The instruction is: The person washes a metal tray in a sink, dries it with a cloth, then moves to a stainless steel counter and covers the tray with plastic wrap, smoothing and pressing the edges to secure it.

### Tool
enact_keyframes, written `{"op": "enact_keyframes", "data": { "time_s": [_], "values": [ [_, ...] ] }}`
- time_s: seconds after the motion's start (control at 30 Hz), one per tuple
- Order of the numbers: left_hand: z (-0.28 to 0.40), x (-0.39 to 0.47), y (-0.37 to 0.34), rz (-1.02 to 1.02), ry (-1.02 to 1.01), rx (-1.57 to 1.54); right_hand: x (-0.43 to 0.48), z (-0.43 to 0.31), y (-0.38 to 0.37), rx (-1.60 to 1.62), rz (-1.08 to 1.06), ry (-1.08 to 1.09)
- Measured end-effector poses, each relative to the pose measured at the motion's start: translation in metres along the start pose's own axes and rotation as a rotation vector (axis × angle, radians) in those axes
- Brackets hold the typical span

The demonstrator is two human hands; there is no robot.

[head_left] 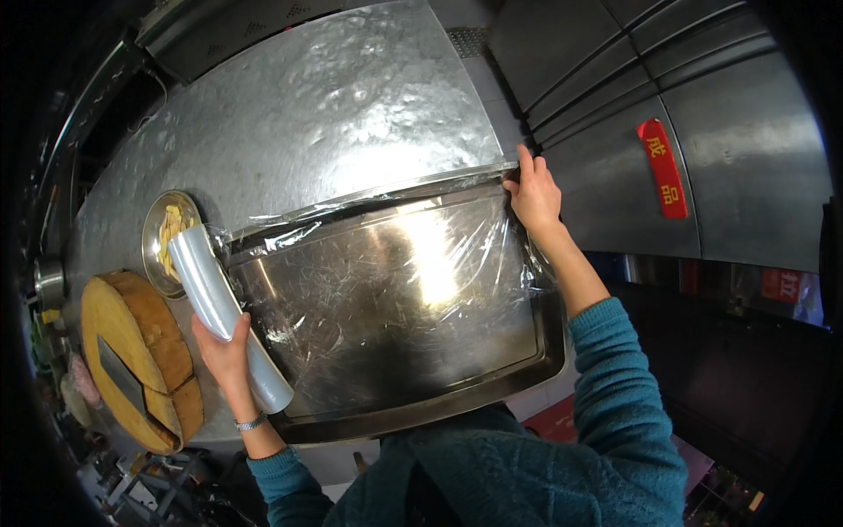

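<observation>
My left hand (226,352) grips a thick roll of clear plastic wrap (211,290) near its middle, at the left end of a large rectangular metal tray (421,425). From the roll a sheet of wrap (395,290) stretches across the tray, wrinkled and shiny. At the tray's far right corner, my right hand (539,194) pinches the edge of the sheet at the rim. The tray's inside looks scratched and bright under the film.
Left of the roll, a metal plate (150,240) holds yellowish sliced food. A cleaver (122,374) lies on a round wooden chopping block (99,316). A metal pot (49,282) stands farther left. Beyond the tray spreads a metal worktop (296,118); metal cabinets (751,158) stand at right.
</observation>
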State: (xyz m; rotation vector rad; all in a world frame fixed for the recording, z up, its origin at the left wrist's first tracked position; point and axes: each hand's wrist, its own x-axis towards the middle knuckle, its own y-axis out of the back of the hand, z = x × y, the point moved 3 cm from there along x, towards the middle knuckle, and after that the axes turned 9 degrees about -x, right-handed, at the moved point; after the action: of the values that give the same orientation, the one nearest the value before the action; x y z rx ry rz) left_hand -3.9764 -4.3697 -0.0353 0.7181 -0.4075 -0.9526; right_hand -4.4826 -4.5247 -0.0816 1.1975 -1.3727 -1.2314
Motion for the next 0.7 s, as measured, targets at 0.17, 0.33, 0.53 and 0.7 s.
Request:
{"op": "enact_keyframes", "data": {
  "time_s": [0.17,0.33,0.53,0.7],
  "values": [
    [0.0,0.0,-0.003,0.018,0.003,0.02,0.007,0.008,0.025,0.419,-0.048,0.103],
    [-0.002,0.0,-0.003,0.014,0.022,0.047,-0.038,0.002,0.065,0.197,0.25,0.39],
    [-0.002,-0.002,-0.003,0.01,0.003,0.066,-0.128,-0.004,0.046,-0.353,-0.124,0.628],
    [-0.001,-0.004,-0.002,0.035,-0.02,0.087,-0.156,0.008,0.035,-0.719,-0.045,0.749]
  ]
}}
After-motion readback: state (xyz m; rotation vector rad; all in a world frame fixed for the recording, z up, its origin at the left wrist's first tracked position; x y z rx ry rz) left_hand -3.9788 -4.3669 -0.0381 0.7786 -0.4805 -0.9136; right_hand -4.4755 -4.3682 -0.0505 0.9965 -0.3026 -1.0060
